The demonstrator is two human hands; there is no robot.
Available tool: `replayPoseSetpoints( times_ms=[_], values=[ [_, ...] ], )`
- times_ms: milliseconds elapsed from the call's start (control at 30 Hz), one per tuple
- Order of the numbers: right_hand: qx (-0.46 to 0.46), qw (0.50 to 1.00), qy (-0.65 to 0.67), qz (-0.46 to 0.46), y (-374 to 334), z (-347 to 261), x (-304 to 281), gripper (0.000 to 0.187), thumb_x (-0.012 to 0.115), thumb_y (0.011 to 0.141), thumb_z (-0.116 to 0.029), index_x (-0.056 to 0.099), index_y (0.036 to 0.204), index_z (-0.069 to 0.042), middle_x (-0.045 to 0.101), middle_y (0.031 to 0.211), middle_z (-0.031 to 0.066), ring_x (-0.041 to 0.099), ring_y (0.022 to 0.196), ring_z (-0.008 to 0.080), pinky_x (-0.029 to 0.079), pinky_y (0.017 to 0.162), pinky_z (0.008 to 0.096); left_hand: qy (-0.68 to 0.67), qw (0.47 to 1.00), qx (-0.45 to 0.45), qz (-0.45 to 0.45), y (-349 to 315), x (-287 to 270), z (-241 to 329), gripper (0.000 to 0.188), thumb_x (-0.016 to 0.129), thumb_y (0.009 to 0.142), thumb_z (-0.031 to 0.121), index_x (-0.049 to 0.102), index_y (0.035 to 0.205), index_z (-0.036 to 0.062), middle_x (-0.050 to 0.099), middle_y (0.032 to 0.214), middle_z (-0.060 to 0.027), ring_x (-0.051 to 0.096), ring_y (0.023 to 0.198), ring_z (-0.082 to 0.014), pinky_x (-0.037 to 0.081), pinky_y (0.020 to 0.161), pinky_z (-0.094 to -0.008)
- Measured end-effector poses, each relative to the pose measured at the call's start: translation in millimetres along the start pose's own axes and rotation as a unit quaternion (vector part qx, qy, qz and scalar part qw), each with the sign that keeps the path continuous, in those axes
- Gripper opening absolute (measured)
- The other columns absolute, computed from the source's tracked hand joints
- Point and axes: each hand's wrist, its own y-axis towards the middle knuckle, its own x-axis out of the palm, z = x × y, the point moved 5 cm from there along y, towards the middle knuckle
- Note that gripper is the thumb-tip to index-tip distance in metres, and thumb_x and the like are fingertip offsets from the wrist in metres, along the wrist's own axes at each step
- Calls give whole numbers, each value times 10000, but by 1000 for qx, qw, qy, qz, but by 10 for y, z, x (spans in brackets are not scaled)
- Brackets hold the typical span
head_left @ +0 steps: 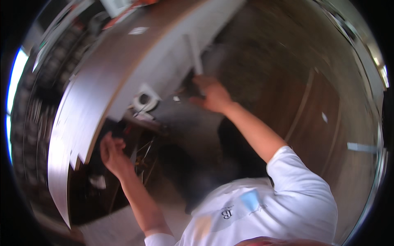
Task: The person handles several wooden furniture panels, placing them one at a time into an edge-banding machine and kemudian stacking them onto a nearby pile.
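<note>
My right hand (214, 95) reaches forward near the middle, blurred by motion. Its fingers are bent round the near end of a narrow white strip (193, 53), which runs away from me along the pale side of a long panel (164, 61). Lower on the left, my left hand (115, 155) is beside the brown top (92, 98) of this panelled piece. Its fingers are slightly bent, the thumb stands apart, and nothing shows between them. A dark object (116, 126) lies just beyond its fingertips; blur hides what it is. Between my hands sits a white roll (147, 100), perhaps tape.
Brown boards (316, 110) with a pale edge lie on the floor at the right. A dark shelf space (92, 190) opens below the panel near my left forearm. Stacked items (49, 82) line the far left. An orange and white object (123, 10) is at the top left.
</note>
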Motion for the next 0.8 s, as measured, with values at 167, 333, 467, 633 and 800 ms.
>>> replayPoseSetpoints(
  times_ms=[167,333,467,633,800],
  values=[
    [145,987,-14,-65,-1253,244,-49,727,746,865,-475,579,1424,-41,507,1551,151,466,1429,340,344,1212,471,141,975,-69,-159,-556,-26,-740,198,600,1058,181,681,1149,26,676,842,-47,610,750,-110,501,678,-262],
    [305,944,-112,-62,-2472,690,-916,659,744,884,-443,606,1385,-38,581,1474,154,525,1377,347,389,1177,459,261,923,-72,-272,-1515,-56,-1719,160,637,1017,157,715,1067,26,722,842,-80,667,754,-156,542,700,-326],
    [449,866,-214,-61,-3289,1120,-1491,695,704,899,-490,592,1399,-22,551,1507,171,504,1402,340,391,1177,447,404,827,96,-378,-1626,66,-1720,136,692,958,189,748,1011,76,751,850,-113,710,756,-281,546,737,-405],
    [606,723,-323,-75,-4097,1675,-1868,779,649,923,-503,488,1499,-4,422,1614,172,380,1508,296,376,1191,452,472,765,162,-406,-1727,222,-1594,144,708,931,230,759,994,110,748,885,-129,704,810,-361,540,750,-435],
    [575,733,-350,-94,-4438,1893,-1793,734,611,949,-475,494,1495,1,424,1611,183,382,1512,289,386,1197,401,502,744,158,-411,-1743,239,-1675,178,691,940,264,761,1012,116,751,911,-143,705,829,-373,539,764,-457]
  ],
)
